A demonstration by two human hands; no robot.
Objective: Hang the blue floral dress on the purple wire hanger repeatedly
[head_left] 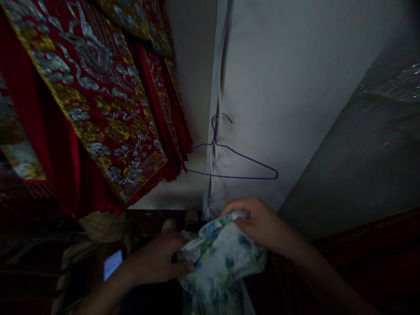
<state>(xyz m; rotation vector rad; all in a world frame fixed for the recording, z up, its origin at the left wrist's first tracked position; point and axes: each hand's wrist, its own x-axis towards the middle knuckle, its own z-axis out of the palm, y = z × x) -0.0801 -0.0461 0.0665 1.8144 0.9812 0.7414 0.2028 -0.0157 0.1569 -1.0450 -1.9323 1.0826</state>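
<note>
Bunched up between my two hands is a white floral garment (226, 258) with blue and yellow-green patches; its exact kind does not show. My left hand (167, 258) grips its left side, the thumb lying over the cloth. On the upper right edge, my right hand (251, 218) pinches the fabric with bent fingers. Beyond the hands, a purple wire hanger (243, 177) hangs along the wall without clothing on its right half. Its left end is hidden behind red embroidered cloth.
Red garments with gold and silver embroidery (111, 109) hang at the left. A white cable (220, 87) runs down the wall (278, 78). A lit phone screen (112, 264) glows at lower left. Clear plastic sheeting (393, 92) covers the right side. Pale clogs (191, 217) show below.
</note>
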